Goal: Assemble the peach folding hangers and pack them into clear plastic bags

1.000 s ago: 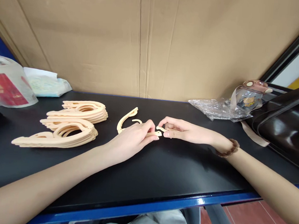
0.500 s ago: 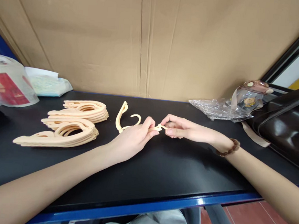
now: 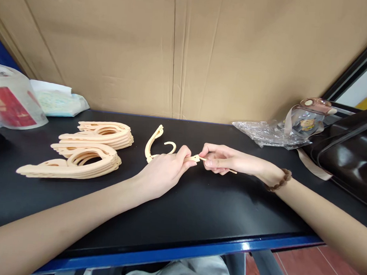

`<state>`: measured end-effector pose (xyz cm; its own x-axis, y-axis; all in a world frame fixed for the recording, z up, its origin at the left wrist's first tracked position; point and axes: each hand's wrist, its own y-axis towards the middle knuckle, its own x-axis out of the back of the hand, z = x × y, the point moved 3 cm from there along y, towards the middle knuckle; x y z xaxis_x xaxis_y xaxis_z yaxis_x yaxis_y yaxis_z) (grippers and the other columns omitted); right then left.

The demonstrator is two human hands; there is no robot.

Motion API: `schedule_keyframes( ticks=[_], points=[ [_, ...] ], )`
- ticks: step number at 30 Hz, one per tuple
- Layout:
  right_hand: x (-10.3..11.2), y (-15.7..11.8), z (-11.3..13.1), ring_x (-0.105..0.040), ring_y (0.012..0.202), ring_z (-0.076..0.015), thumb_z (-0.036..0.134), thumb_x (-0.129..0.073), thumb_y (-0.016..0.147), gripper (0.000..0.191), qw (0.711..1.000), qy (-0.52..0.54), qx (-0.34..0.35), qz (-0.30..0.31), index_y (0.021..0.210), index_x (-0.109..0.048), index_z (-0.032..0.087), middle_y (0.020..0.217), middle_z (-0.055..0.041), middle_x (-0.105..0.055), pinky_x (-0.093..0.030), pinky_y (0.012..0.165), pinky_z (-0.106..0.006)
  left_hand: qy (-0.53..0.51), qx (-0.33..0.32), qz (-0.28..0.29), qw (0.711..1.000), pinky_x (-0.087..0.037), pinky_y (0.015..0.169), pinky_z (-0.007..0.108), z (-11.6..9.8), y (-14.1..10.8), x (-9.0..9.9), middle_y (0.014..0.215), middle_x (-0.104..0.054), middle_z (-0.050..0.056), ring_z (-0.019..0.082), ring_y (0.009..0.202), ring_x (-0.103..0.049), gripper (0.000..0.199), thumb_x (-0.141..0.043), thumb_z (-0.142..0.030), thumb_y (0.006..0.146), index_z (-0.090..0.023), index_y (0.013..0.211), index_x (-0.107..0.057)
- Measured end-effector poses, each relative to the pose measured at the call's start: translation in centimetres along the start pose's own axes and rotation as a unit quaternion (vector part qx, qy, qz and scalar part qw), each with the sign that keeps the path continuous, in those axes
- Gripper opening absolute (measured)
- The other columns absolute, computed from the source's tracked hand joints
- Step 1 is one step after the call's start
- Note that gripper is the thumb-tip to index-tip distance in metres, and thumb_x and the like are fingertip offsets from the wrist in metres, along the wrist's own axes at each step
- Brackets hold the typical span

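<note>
My left hand (image 3: 164, 172) is closed around one arm of a beige folding clothes hanger (image 3: 149, 145). The hanger's other arm stands up to the left of that hand, and its curved hook shows just behind the knuckles. The tip of the gripped arm pokes out past my thumb. Facing it, my right hand (image 3: 223, 158) pinches a thin beige rod (image 3: 233, 172). One end of the rod meets the hanger's tip; whether it is seated in it I cannot tell. The other end sticks out below the right palm.
Two stacks of folded beige hangers (image 3: 95, 162) lie to the left. Behind them are a plastic container (image 3: 30, 104) and a tissue pack (image 3: 62, 102). Clear plastic wrapping (image 3: 263, 133) and a dark bag (image 3: 354, 151) sit at the right. Cardboard (image 3: 129, 52) closes off the back.
The hanger has shifted and turned slightly to the right with my left hand. The rod's far end now shows beneath my right hand, where it was hidden before.
</note>
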<state>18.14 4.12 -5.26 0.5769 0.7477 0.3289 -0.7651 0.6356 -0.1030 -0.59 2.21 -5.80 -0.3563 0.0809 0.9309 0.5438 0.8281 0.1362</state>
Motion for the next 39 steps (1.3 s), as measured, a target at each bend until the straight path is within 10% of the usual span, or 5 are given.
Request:
schedule_keyframes(
  ticks=[39],
  points=[
    [-0.39,0.44,0.04,-0.043,0.062,-0.0083,0.034,-0.073,0.078,0.027,0.997,-0.079,0.002,-0.014,0.092,-0.057,0.018,0.075,0.0045,-0.053,-0.033,0.058,-0.023,0.028,-0.032,0.010,0.999,-0.037,0.058,0.029,-0.33,0.09,-0.02,0.078,-0.062,-0.001,0.022,0.066,-0.062,0.023,-0.033,-0.040,0.100,-0.023,0.086,-0.042]
  ],
)
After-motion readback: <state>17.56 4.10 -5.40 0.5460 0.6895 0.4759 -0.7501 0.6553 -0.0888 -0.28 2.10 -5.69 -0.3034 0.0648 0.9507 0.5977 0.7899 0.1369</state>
